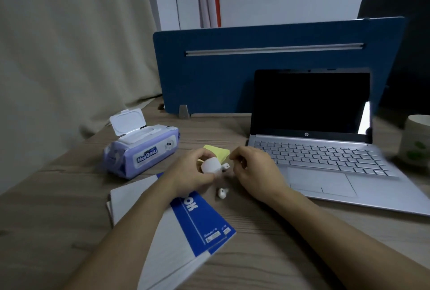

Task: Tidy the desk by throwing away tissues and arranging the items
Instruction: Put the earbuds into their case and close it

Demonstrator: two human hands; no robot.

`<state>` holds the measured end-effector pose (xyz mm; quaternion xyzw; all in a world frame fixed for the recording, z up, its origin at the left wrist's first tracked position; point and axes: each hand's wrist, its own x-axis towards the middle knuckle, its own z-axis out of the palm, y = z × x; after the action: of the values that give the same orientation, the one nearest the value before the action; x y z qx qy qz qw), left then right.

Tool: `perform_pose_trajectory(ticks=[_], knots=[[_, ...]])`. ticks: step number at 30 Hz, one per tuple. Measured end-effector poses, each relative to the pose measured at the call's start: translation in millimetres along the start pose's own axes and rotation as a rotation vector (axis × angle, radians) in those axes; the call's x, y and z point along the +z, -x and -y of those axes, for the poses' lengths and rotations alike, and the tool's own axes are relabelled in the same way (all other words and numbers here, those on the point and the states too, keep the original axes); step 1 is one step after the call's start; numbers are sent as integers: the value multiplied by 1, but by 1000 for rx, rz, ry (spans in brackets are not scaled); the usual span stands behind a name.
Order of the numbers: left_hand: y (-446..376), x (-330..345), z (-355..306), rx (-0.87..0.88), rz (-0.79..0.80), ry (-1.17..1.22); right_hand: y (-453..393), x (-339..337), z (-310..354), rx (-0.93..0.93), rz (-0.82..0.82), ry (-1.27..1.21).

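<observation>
My left hand (193, 171) grips a small white earbud case (210, 166) just above the wooden desk (256, 231). My right hand (252, 166) hovers right of the case with its fingers curled; what it holds, if anything, I cannot tell. One white earbud (225, 167) shows between the two hands, beside the case. A second white earbud (223, 192) lies on the desk below them. A yellow sticky-note pad (217, 151) sits just behind the hands.
A purple wet-wipe pack (144, 150) with its lid flipped open stands at the left. Blue-and-white notebooks (186, 227) lie under my left forearm. An open silver laptop (325, 150) is at the right, a white mug (416, 142) beyond it, a blue divider (256, 68) behind.
</observation>
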<state>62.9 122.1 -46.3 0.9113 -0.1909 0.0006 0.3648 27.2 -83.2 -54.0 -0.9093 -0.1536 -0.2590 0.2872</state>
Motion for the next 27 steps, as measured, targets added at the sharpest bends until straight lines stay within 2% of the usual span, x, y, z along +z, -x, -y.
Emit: perform_pose_trajectory(ticks=[3, 6, 11, 17, 27], knots=[[3, -1, 3, 78, -49, 211, -17, -6, -6, -12, 146, -43], [4, -5, 2, 126, -59, 298, -24, -12, -9, 11, 186, -205], [3, -8, -2, 157, -37, 329, -15, -17, -4, 17, 264, -402], [6, -10, -4, 165, -52, 347, -10, -20, 2, 2, 278, -460], [15, -7, -11, 191, -26, 338, -3, -21, 9, 108, 293, -595]])
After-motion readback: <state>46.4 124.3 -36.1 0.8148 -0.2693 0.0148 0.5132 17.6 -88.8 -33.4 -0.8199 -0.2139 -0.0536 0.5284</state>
